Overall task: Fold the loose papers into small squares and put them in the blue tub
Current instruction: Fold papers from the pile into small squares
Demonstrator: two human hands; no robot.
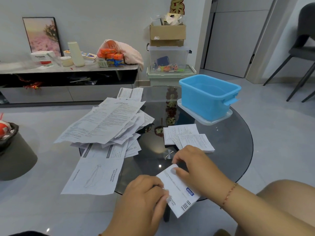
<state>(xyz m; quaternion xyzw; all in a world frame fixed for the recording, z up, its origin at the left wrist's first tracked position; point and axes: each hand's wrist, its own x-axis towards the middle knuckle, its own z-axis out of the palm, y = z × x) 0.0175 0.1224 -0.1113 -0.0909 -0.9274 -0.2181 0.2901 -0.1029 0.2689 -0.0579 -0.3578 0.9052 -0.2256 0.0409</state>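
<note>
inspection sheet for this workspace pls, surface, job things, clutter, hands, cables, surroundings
surface: round dark glass table, glossy, shows reflections
job's things: loose papers heaped on the table's left side, some hanging over the edge; folded papers lying mid-table, outside the tub; blue tub at the far right on a clear lid, no paper visible inside
clutter: nothing seen on the table beyond the papers
grippers: left hand and right hand both pinch one folded sheet at the near edge
cables: nothing seen
surroundings: low cabinet with packets, stacked boxes, chair, grey floor
</note>
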